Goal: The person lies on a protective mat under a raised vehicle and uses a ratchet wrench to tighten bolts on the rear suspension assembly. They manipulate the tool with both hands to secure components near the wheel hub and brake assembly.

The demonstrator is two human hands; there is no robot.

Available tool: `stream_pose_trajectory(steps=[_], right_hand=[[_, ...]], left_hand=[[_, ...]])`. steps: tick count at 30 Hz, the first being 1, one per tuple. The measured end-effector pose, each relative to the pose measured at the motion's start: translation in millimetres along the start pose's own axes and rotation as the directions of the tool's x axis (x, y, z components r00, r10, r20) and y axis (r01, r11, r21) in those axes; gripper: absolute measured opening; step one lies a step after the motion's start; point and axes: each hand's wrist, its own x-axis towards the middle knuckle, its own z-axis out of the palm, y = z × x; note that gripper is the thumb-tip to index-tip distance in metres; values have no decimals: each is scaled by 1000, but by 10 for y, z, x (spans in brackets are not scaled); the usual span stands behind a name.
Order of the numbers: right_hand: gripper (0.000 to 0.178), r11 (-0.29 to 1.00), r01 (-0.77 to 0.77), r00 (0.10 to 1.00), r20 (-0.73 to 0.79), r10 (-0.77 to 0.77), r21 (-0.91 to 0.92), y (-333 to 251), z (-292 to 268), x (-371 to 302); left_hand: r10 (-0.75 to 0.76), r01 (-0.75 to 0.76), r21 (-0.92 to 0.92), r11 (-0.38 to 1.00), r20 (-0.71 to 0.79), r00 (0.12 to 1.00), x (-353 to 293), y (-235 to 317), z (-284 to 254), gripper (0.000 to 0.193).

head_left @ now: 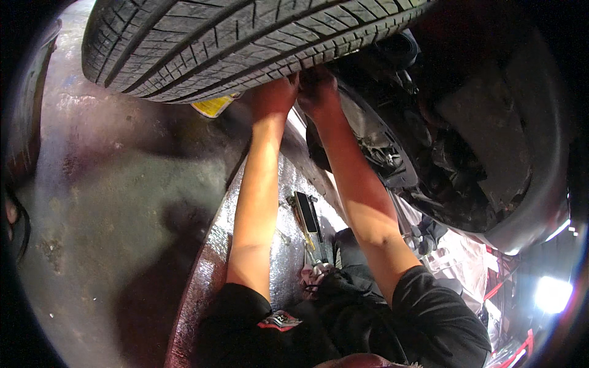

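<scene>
A black car tire (pixel 245 46) with a grooved tread spans the top of the head view. Both my arms reach up to its lower edge, beside the dark opening under a car's body. My left hand (pixel 275 98) is in shadow against the tire's edge, its fingers hidden. Close to its right, my right hand (pixel 319 92) looks curled, the fingers turned in and dark. Whatever it holds does not show. To the right lies the car's underside, with dark mechanical parts (pixel 386 153) and a black liner (pixel 491 129).
Below my arms, a dark rectangular device (pixel 306 212) and slim tools lie on a shiny surface (pixel 282 184), near a crumpled rag (pixel 316 273). A yellow object (pixel 212 107) shows under the tire. Stained concrete floor (pixel 153 178) extends left. A bright lamp (pixel 553 294) shines at lower right.
</scene>
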Motion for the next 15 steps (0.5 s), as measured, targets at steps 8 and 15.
stream_pose_trajectory(steps=[8,15], right_hand=[[40,992,-123,992,-26,124,35,128,-262,358],[37,992,62,936,350,-21,-107,93,-459,368]], left_hand=[[-25,26,-84,996,7,1000,5,57,-41,32],[-2,34,-278,960,114,993,8,89,-38,33]])
